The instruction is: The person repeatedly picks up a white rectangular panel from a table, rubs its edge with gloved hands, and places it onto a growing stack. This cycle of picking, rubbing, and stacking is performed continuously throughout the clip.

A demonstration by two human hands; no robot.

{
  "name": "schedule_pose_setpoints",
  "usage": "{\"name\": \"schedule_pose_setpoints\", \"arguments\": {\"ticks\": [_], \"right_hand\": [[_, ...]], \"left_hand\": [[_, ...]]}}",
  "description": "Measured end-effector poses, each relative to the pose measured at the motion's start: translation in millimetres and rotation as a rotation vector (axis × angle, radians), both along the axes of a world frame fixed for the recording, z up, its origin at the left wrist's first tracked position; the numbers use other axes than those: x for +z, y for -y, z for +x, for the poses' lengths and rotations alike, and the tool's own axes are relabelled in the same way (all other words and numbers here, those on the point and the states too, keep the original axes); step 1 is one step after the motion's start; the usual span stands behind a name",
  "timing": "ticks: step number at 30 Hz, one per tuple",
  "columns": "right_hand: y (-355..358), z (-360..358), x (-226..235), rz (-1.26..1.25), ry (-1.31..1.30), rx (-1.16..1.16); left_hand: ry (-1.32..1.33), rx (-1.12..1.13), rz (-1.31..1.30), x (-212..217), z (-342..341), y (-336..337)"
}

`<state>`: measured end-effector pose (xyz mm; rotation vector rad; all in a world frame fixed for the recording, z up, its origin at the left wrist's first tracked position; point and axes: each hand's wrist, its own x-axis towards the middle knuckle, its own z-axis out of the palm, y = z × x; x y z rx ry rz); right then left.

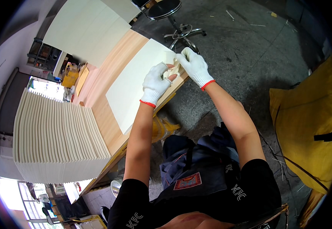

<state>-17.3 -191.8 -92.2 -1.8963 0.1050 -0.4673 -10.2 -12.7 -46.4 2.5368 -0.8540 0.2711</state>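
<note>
My left hand (156, 82), in a white knit glove with a red cuff, is over the right part of a white flat board (129, 89) on the table. Its bare thumb and forefinger curl around a pale crumpled strip (176, 70), whose kind I cannot make out. At the board's right corner, my right hand (195, 68), gloved the same way, is closed with its fingertips at the strip's far end. Part of the strip is hidden by the fingers.
A long row of white boards on edge (59, 133) fills the table's left end. Beyond is a large pale panel (86, 32). The wooden tabletop (116, 57) ends near my body. A black swivel stool (166, 9) stands behind; yellow cloth (307, 126) hangs at right.
</note>
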Motion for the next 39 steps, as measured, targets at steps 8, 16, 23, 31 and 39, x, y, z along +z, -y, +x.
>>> {"name": "schedule_pose_setpoints", "arguments": {"ticks": [8, 16, 23, 31, 39], "right_hand": [[0.2, -1.3, -1.1, 0.009, 0.004, -0.001], [10.7, -6.0, 6.5, -0.002, 0.006, 0.0], [57.0, -19.2, 13.3, 0.088, -0.072, -0.093], [-35.6, -45.6, 63.6, -0.103, 0.037, 0.3], [-216.0, -65.7, 71.6, -0.796, 0.083, 0.801]], "left_hand": [[-0.087, 0.048, -0.034, -1.5, 2.4, -1.7], [0.055, -0.023, 0.103, 5.0, -8.5, 7.1], [0.071, 0.256, 0.263, 1.2, -35.7, -21.6], [-0.053, 0.705, -0.466, 66.2, -18.5, -120.5], [0.427, 0.371, -1.353, 109.5, -94.5, -200.5]]}}
